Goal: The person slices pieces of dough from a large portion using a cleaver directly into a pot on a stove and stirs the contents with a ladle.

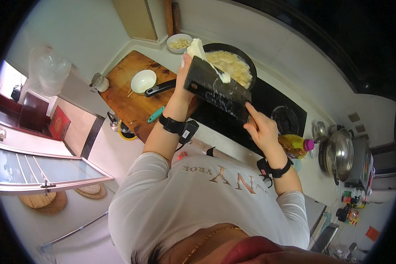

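My left hand (183,77) holds up a soft white block (196,49), dough or tofu, at the near left rim of the pan. In my right hand (263,128) is a dark cleaver (217,90), its broad blade pointing left and its handle hidden in my grip. White smears mark the blade, and a thin white strip (224,78) hangs at its far edge. Behind the blade a black frying pan (254,71) on the cooktop holds pale, flat pieces (232,64) in cloudy liquid. The pan's handle (160,88) reaches left, partly behind my left hand.
A wooden board (118,79) at left bears a white bowl (144,81), chopsticks (130,93) and a teal-handled tool (156,114). Behind stands a bowl of pale pieces (179,44). On the right are a second burner (285,120), an oil bottle (292,145) and a steel wok (343,155).
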Demonstrator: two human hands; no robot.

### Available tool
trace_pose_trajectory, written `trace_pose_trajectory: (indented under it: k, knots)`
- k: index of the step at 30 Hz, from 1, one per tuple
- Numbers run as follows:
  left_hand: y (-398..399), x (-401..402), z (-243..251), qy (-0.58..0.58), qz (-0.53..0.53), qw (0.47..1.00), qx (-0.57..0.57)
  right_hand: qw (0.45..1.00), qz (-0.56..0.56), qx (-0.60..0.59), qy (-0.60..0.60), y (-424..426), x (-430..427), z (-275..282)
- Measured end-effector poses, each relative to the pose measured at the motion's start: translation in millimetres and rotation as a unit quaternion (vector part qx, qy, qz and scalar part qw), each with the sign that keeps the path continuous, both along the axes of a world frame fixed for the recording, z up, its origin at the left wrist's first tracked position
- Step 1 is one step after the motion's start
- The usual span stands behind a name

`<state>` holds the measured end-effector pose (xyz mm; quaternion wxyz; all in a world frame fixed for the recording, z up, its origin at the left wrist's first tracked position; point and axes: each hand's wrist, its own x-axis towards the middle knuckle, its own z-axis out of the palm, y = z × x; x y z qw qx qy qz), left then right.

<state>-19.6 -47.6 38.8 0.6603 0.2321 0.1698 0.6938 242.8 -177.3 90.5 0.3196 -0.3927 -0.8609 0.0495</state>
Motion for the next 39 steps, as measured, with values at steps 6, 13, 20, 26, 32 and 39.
trace_pose_trajectory:
  k: [6, 13, 20, 26, 32, 39]
  knots:
    - [-21, 10, 41, 0.111, 0.070, 0.991, -0.011, 1.000, -0.002, 0.000, -0.019, -5, 3, -10]
    - [-6, 20, 19, 0.034, 0.045, 0.997, 0.050, 1.000, -0.005, -0.007, -0.007, -4, -4, -15]
    - [-12, 47, -19, -0.035, 0.081, 0.995, -0.047, 0.998, -0.025, -0.024, 0.047, 22, -23, -9]
    - [-29, 66, -4, 0.190, 0.097, 0.977, -0.004, 0.994, -0.062, -0.023, 0.088, 73, -39, -10]
    - [-34, 58, 3, 0.154, 0.053, 0.986, -0.030, 0.990, -0.116, -0.023, 0.084, 96, -23, -12]
    - [-8, 19, 29, -0.054, -0.006, 0.998, 0.009, 0.999, -0.013, 0.020, 0.031, 31, -8, -1]
